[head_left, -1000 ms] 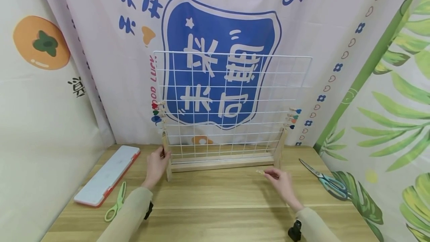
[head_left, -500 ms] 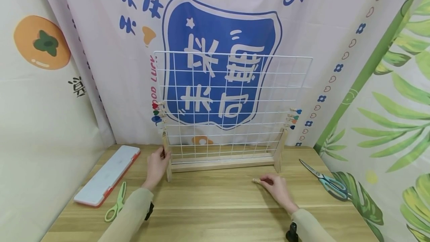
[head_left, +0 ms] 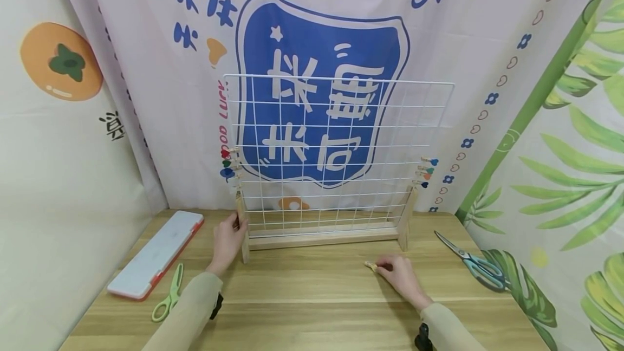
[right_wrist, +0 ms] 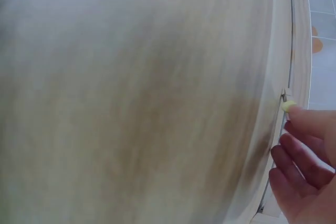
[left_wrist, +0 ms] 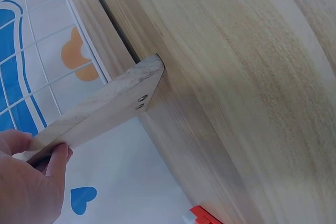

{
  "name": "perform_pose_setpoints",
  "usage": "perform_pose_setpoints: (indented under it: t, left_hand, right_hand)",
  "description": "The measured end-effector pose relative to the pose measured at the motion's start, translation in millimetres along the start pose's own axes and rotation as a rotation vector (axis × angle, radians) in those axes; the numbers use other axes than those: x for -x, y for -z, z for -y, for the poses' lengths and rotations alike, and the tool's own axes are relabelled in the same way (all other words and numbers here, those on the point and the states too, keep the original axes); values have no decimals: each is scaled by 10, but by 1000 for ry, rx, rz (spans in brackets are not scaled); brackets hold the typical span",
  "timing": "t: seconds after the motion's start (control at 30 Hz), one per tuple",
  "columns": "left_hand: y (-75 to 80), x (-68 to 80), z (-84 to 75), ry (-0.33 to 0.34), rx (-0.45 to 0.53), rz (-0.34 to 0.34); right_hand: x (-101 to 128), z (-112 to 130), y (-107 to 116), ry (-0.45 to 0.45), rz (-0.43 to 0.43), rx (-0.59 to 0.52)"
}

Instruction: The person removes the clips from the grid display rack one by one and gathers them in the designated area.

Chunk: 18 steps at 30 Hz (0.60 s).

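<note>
- Your left hand [head_left: 227, 241] grips the grid stand's wooden post [head_left: 242, 232], fingers curled round it.
- Your right hand [head_left: 401, 275] pinches a small wooden clip [head_left: 371, 266] low over the desk [head_left: 312, 286], its length pointing left beyond your fingertips.

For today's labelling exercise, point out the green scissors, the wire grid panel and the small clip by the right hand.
green scissors [head_left: 168, 296], head view, blades near pivot
wire grid panel [head_left: 336, 140], head view, middle wires
small clip [head_left: 371, 266], head view, its visible end
</note>
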State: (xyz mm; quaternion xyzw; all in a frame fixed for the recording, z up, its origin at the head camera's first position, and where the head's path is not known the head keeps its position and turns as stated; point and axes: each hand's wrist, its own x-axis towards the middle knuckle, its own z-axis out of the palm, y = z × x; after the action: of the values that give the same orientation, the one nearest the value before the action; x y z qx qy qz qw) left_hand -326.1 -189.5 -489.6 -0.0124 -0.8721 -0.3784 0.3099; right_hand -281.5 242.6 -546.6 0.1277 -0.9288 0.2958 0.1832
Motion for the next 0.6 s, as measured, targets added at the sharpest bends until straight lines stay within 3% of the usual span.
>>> perform_pose_setpoints:
  t: [0.23,0.37,0.47,0.6]
  left_hand:
    - [-3,0,5,-8,-11,-11]
    - [1,3,-1,1,-6,-6]
    - [3,4,-7,9,-1,2]
    - [4,3,-13,24,0,15]
  right_hand:
    - [-8,-13,-32,45,0,55]
    - [-20,-16,-3,-13,32,11]
    - [-54,-14,82,-51,32,-36]
    - [-183,9,303,-33,-34,-81]
